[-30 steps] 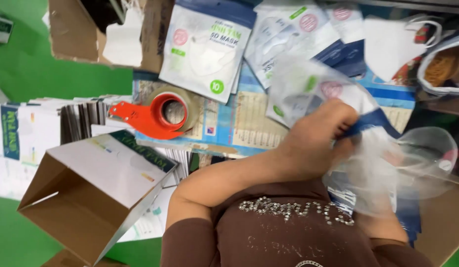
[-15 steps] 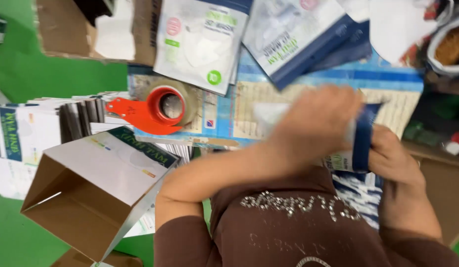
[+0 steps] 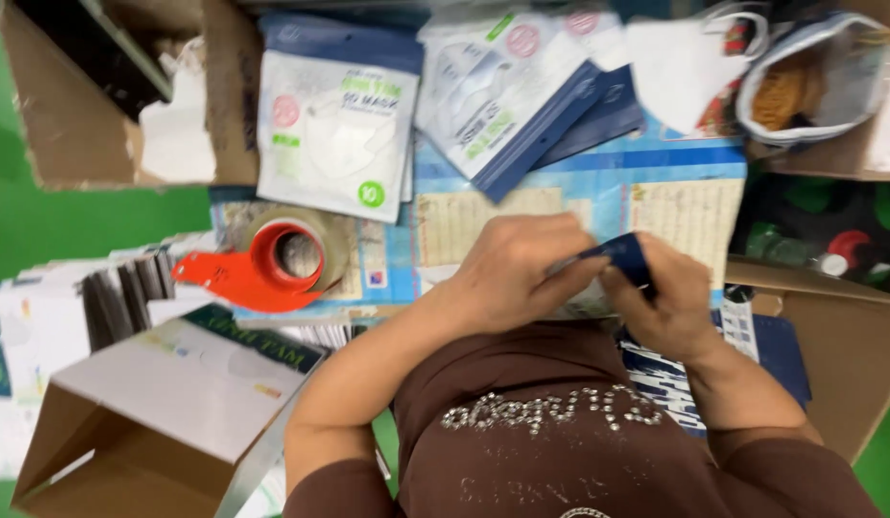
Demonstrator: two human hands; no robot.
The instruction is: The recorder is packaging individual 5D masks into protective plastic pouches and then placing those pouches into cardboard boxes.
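Observation:
My left hand (image 3: pixel 517 273) and my right hand (image 3: pixel 661 302) meet over the middle of the work surface, both pinching the dark blue top edge of a mask pouch (image 3: pixel 622 254). Most of that pouch is hidden under my left hand. Just beyond my hands lie flat printed sheets (image 3: pixel 579 206). Further back rest more mask pouches, one white and blue (image 3: pixel 339 134) and a tilted one (image 3: pixel 507 96).
An orange tape dispenser (image 3: pixel 272 264) sits left of my hands. An open white carton (image 3: pixel 166 403) stands at the lower left, with stacked flat cartons (image 3: pixel 71 307) behind it. A brown cardboard box (image 3: pixel 109 86) is at the top left, another (image 3: pixel 838 345) at the right.
A second ago my left hand was working a pouch inside clear plastic film at the right. Now the film is gone from view and both hands grip the pouch's blue edge nearer the centre.

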